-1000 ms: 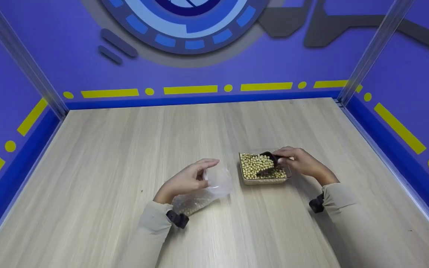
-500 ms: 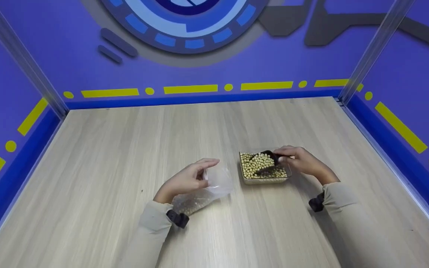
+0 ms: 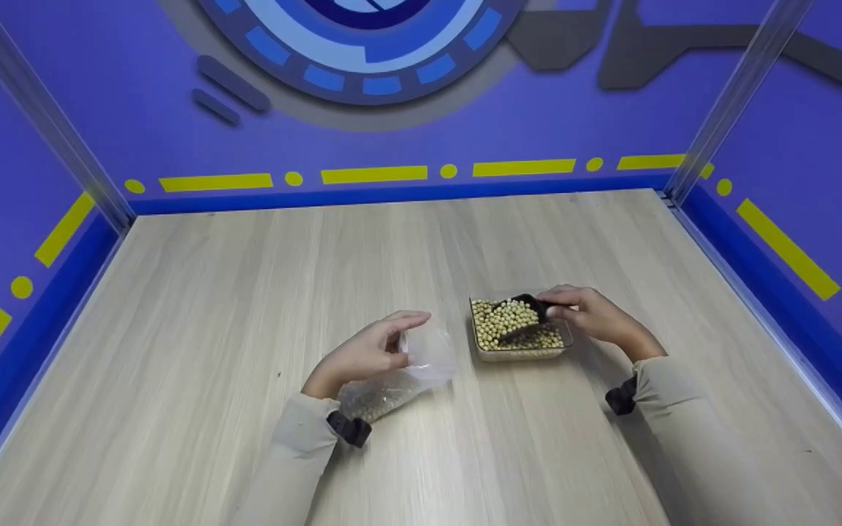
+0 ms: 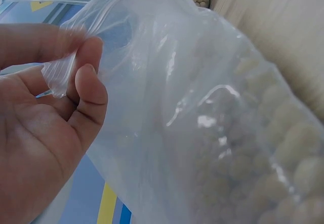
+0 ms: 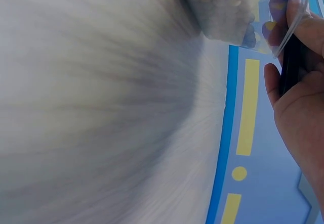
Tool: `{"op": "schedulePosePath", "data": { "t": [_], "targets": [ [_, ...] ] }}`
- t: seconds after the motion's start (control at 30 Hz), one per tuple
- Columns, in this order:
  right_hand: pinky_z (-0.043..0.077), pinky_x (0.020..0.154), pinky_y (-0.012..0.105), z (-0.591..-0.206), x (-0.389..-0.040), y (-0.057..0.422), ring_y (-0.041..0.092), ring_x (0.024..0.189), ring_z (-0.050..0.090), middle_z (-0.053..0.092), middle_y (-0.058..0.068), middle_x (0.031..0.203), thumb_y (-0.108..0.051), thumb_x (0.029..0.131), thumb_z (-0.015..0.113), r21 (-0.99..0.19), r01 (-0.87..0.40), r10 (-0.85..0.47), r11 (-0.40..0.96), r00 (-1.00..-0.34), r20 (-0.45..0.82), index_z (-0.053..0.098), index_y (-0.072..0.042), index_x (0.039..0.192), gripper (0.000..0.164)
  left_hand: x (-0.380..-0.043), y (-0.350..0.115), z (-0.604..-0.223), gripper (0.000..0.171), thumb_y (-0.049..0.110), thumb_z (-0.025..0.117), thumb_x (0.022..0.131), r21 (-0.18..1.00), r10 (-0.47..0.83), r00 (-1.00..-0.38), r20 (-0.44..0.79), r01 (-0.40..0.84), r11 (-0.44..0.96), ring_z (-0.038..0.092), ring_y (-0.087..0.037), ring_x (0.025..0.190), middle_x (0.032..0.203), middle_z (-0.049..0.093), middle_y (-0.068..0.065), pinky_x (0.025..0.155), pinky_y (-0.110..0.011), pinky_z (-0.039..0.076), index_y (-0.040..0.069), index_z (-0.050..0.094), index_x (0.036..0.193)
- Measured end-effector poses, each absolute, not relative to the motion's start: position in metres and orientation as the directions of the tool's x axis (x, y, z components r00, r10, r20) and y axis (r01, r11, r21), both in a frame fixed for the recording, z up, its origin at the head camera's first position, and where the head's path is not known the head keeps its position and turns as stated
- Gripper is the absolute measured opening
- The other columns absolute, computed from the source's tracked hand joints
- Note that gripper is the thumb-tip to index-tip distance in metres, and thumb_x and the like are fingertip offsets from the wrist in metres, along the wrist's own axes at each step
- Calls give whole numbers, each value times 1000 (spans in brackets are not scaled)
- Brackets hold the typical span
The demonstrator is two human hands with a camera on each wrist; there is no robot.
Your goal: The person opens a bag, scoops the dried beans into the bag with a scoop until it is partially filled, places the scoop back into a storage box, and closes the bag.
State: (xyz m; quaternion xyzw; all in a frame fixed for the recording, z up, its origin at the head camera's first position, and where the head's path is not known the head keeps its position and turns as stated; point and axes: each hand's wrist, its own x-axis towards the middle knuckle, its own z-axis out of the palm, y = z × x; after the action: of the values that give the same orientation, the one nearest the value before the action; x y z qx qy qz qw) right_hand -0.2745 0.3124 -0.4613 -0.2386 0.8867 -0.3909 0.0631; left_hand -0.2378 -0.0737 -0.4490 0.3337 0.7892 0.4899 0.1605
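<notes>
My left hand (image 3: pixel 362 354) pinches the edge of a clear plastic zip bag (image 3: pixel 432 361) between thumb and fingers. In the left wrist view the bag (image 4: pixel 152 107) sags to the right, with pale round beans (image 4: pixel 298 148) in its lower part. On the table to the right of it stands a clear rectangular container (image 3: pixel 523 356) filled with yellowish beans (image 3: pixel 487 332). My right hand (image 3: pixel 600 318) grips the handle of a black scoop (image 3: pixel 523 334) from the right. The scoop lies tilted among the beans, heaped with them. Its black handle (image 5: pixel 290 70) shows in the right wrist view.
The wood-grain table (image 3: pixel 245 292) spreads around both hands. Blue panels (image 3: pixel 370 153) with yellow markings wall off its back and both sides. Black wrist cameras are strapped over both sleeves (image 3: pixel 293 438).
The scoop has shifted slightly left and deeper among the beans, and more beans are heaped in it. My left hand and the bag have stayed in place.
</notes>
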Motion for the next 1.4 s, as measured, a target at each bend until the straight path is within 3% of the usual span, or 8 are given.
{"op": "schedulePosePath", "data": {
  "t": [0.3,0.6,0.87,1.03,1.13,1.27,1.4],
  "targets": [
    [45,98,27,-464,-275,313,38,123,50,61,20,127,-11,95,57,-723,-371,-459,582,-884,83,62,2,126,34,-238,-73,-450,63,-5,59,82,877,684,-726,63,367,309,41,-12,78,148,38,-19,70,-20,40,-4,40,143],
    [41,102,49,-464,-274,315,40,127,48,59,22,129,-12,95,56,-746,-356,-455,563,-887,80,61,1,126,34,-238,-74,-450,64,-6,59,82,878,684,-726,71,371,303,41,-11,78,147,41,-18,70,-20,39,-2,41,143],
    [45,101,36,-467,-273,315,39,125,49,60,20,128,-13,94,57,-741,-362,-445,566,-890,95,62,1,125,34,-237,-74,-449,64,-6,59,82,869,680,-730,72,380,316,42,-11,79,146,41,-17,71,-19,40,-2,41,143],
    [44,102,35,-468,-273,315,38,126,49,60,22,128,-13,94,57,-741,-360,-438,567,-894,99,62,2,125,34,-237,-74,-449,63,-7,59,83,871,679,-731,66,375,318,42,-11,78,147,41,-17,71,-19,40,-3,40,143],
    [45,99,26,-469,-274,315,31,123,52,60,22,128,-14,94,57,-746,-363,-437,558,-893,108,63,2,124,34,-237,-74,-448,64,-7,59,82,873,680,-730,71,375,312,42,-11,78,147,40,-18,70,-19,40,-4,40,143],
    [42,93,12,-472,-274,317,12,119,53,58,23,129,-14,95,57,-773,-357,-433,524,-893,119,62,2,125,34,-237,-75,-449,63,-6,59,82,872,680,-729,76,380,310,42,-10,77,148,40,-18,70,-19,40,-4,40,143],
    [40,91,8,-472,-274,317,0,116,51,57,26,129,-12,95,57,-778,-379,-429,502,-890,156,62,4,125,34,-238,-76,-449,64,-5,59,82,874,680,-729,76,378,307,43,-9,77,148,39,-18,70,-19,41,-4,40,143]
  ]
}}
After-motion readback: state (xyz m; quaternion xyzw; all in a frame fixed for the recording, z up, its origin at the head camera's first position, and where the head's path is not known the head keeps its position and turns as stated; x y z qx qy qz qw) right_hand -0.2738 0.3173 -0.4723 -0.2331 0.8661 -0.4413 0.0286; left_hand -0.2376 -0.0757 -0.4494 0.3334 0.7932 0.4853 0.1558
